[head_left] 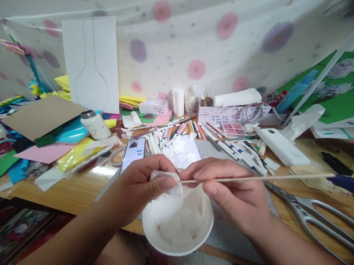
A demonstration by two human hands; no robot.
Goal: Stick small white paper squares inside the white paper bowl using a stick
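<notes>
My left hand [141, 182] is closed, pinching a small square of white tissue paper [165, 180] between thumb and fingers. My right hand [233, 193] is closed on a thin wooden stick [261, 177] that runs off to the right; its near tip meets the paper. Both hands hover over a white paper cup [174, 241] holding several white paper pieces, at the near edge of the wooden table [72, 190].
A phone [133, 151] lies just beyond my left hand. Marker pens [177, 134] and white paper squares litter the middle. Large metal scissors [319, 219] lie at right, a blue glue gun [347, 184] beyond them. A white bottle [95, 124] and coloured sheets fill the left.
</notes>
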